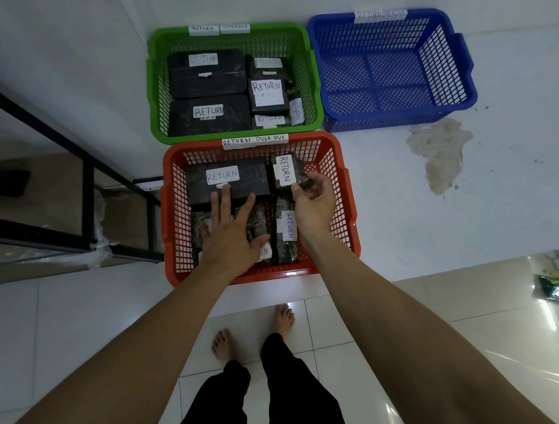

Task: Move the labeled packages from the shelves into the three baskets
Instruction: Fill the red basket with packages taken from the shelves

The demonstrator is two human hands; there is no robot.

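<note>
Both grips reach down into the red basket, a rectangular plastic tub with lattice walls. My right hand curls round a small dark package, tilted at the basket's far right corner, its white paper label reading RETURN. My left hand lies flat with straight, spread fingers, its fingertips touching a large flat black package and its palm over crinkly film-wrapped packs beneath. Beyond it, the green basket of the same mesh holds several black labeled blocks packed side by side. To the right sits the blue basket, holding no packages. A black metal shelf frame stands to the left.
</note>
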